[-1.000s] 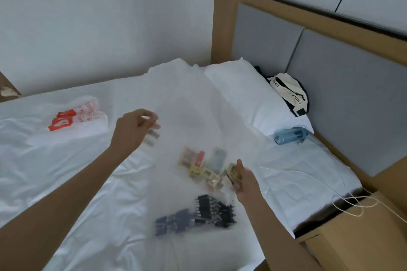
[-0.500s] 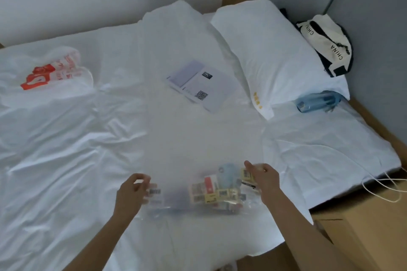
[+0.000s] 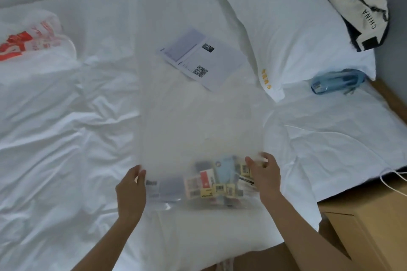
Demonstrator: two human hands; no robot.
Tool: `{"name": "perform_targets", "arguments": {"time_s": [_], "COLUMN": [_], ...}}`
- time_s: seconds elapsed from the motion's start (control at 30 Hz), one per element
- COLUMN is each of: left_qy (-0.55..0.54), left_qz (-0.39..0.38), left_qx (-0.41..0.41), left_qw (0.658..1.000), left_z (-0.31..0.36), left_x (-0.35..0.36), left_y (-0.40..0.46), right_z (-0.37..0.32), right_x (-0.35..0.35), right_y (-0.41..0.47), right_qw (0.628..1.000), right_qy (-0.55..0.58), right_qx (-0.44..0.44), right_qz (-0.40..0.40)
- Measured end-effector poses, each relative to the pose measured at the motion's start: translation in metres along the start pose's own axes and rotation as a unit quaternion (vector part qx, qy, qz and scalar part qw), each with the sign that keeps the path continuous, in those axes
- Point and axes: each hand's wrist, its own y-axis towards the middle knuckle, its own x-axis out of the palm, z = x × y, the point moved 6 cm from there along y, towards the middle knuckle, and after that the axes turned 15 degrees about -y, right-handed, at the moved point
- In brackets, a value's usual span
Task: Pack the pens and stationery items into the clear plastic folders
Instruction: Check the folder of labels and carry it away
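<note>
The clear plastic folder (image 3: 198, 138) is pinched at its near end from both sides: the left hand (image 3: 131, 191) is curled on the left edge, and the right hand (image 3: 265, 177) on the right edge, thumb on top. The folder is laid flat along the bed (image 3: 66, 138), its far end reaching towards the pillow (image 3: 286, 28). The stationery items (image 3: 218, 180), small labelled packets in red, yellow and pale blue, are bunched inside at the near end, between the two grips.

It is judged that the contents could slide or spill if the near end were tipped or an edge were let go, since the film looks slippery and all the weight is gathered at one end; whether that end is sealed cannot be told.

A printed sheet (image 3: 200, 59) is seen through the folder's far half. A red-printed plastic bag (image 3: 33, 37) is left well apart, a blue bottle (image 3: 337, 81) and a bag marked CHINA (image 3: 356, 6) lie by the pillow, and a wooden bedside unit (image 3: 363, 226) is seen at the right.
</note>
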Motion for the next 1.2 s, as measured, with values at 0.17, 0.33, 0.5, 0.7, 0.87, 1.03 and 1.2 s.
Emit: {"name": "perform_targets", "arguments": {"time_s": [0.17,0.33,0.5,0.7,0.87,1.03,1.2], "left_qy": [0.006,-0.074,-0.116,-0.161,-0.221,-0.292,-0.43], "left_qz": [0.006,-0.003,-0.037,-0.052,-0.056,-0.065,-0.133], "left_qx": [0.027,0.037,0.089,0.175,0.217,0.224,0.159], "left_qw": [1.0,0.997,0.989,0.97,0.949,0.927,0.879], "left_z": [0.021,0.038,0.073,0.167,0.248,0.301,0.319], "left_x": [0.008,-0.002,-0.011,-0.033,-0.07,-0.108,-0.135], "left_y": [-0.012,-0.011,-0.004,0.004,0.004,-0.006,-0.009], "right_z": [0.009,0.016,0.013,-0.025,-0.064,-0.102,-0.138], "right_x": [-0.002,-0.016,-0.03,-0.047,-0.067,-0.09,-0.109], "right_y": [-0.007,-0.012,-0.022,-0.036,-0.057,-0.09,-0.116], "right_qw": [0.998,0.992,0.976,0.954,0.91,0.882,0.836], "right_qy": [0.059,0.119,0.217,0.292,0.406,0.465,0.542], "right_qx": [0.023,0.013,0.004,-0.002,0.018,0.006,-0.02], "right_qz": [0.002,0.044,0.004,-0.063,-0.076,-0.071,-0.081]}}
